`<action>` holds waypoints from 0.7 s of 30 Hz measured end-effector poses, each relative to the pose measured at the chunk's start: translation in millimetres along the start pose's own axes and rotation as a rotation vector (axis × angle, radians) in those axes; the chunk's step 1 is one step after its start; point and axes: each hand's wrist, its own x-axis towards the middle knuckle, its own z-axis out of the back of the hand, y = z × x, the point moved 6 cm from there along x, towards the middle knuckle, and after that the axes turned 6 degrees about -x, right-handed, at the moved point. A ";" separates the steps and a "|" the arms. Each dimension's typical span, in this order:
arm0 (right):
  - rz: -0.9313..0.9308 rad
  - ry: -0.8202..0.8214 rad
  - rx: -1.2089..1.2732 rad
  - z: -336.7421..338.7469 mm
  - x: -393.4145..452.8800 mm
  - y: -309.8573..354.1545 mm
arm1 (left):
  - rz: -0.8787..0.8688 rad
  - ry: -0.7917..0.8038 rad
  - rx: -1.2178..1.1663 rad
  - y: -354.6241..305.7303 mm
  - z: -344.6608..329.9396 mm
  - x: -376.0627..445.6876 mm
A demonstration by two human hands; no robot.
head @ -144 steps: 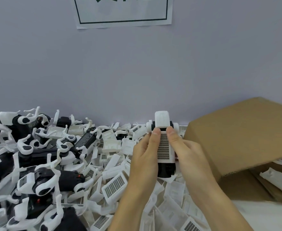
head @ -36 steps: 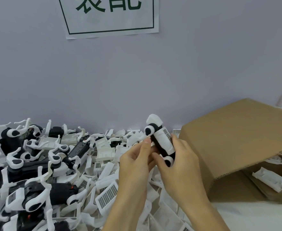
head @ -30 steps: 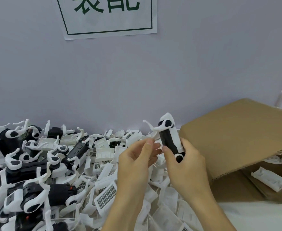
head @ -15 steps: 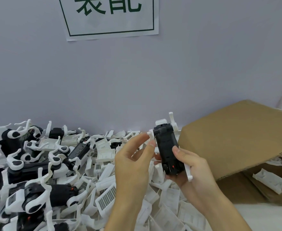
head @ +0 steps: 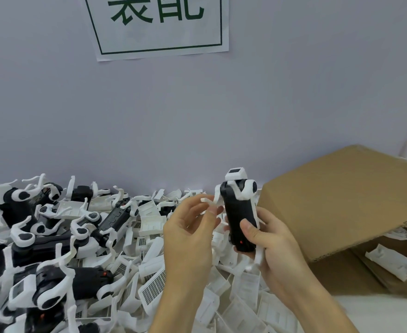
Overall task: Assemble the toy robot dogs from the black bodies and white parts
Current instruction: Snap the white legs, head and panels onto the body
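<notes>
Since half a second ago you are showing the toy robot dog turned, its black underside facing you and its white head pointing up. Loose white parts and assembled dogs are lying heaped along a pale wall, under a paper sign; a cardboard box is sitting at right. Your right hand is gripping the dog's body. Your left hand is pinching its white leg between thumb and fingertips.
</notes>
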 end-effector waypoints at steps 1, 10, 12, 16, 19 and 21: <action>0.012 -0.017 -0.028 0.5 -0.1 0.1 | 0.003 0.004 -0.036 0.0 1.1 -0.4; 0.236 -0.073 -0.378 -4.8 -6.1 15.2 | -0.053 0.070 -0.031 -17.4 4.0 1.2; 0.267 -0.084 -0.435 -7.8 -7.3 18.1 | -0.037 0.073 0.032 -15.3 4.9 1.4; 0.309 -0.086 -0.499 -10.4 -9.4 22.1 | -0.017 0.055 0.071 -11.4 7.1 1.7; 0.368 -0.095 -0.538 -14.2 -12.3 26.5 | 0.008 -0.009 0.025 -11.0 12.7 3.2; 0.432 -0.106 -0.553 -16.7 -15.3 32.0 | 0.080 -0.069 -0.039 -7.6 17.9 4.2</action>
